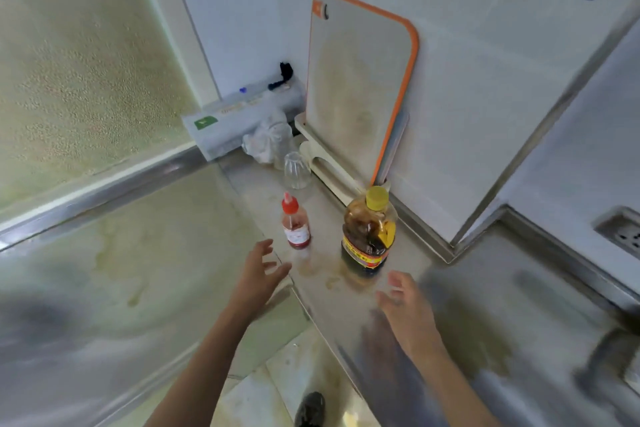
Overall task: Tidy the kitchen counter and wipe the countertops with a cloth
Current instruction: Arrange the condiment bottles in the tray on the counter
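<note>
On the bench (346, 308) both bottles stand amid stains; your left hand (259, 269) and right hand (408, 305) are released, no cloth in sight.

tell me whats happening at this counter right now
A person is reaching both hands toward two bottles on a steel counter. The left hand is open just short of the red-capped sauce bottle; the right hand is open near the yellow-capped bottle. Neither touches anything yet. Behind stand an upturned glass and a cutting board upright in its rack. Brownish stains mark the counter around the bottles, and no cloth is in hand.
</note>
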{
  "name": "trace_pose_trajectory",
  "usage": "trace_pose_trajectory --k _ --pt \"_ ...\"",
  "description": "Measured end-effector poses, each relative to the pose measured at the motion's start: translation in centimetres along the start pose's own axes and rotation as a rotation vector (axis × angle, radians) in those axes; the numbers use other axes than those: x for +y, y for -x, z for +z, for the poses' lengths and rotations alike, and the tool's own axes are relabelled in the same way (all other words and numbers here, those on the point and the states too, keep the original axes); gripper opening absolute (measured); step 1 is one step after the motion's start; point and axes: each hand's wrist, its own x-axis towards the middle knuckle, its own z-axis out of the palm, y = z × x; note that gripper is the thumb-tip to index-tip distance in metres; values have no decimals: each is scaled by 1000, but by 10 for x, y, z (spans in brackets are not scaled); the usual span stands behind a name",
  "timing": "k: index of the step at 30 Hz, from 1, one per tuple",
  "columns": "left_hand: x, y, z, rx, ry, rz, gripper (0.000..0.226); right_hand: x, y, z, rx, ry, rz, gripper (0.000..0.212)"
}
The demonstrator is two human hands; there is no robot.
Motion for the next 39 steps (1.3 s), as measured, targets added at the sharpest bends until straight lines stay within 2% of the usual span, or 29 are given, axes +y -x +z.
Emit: trace_pose_trajectory --k 4,8,12,16,19,26,28,30,33,34,36,39 --pt "2 -54 -14 -7 -41 16 73 -24 -17 21 243 -79 94 69" --pt "3 -93 -11 -116 -111 75 80 -45 -28 27 381 -104 52 74" --pt "0 -115 -3 -226 -138 50 77 -53 -46 24 317 -97 -21 62" --pt "-10 -126 5 -210 -110 46 62 -52 -65 19 380 -50 17 35" --pt "-11 -127 10 -184 -93 50 52 -49 -71 20 355 15 50 11" --pt "1 -115 15 -159 -26 137 49 -48 -69 16 220 -23 131 15" --pt "12 -110 16 -189 -24 175 49 -46 -62 11 202 -121 150 12" --pt "26 -102 20 -251 -35 222 48 -44 -52 3 184 -339 147 4" --pt "42 -87 31 -332 -27 279 43 -38 -32 -10 133 -692 135 18" --pt "47 -82 37 -357 -19 292 41 -35 -25 -15 164 -745 145 27" --pt "57 -73 51 -423 -16 319 40 -30 -9 -26 329 -755 208 42" --pt "75 -51 78 -532 -7 368 44 -20 16 -45 574 -788 294 34"
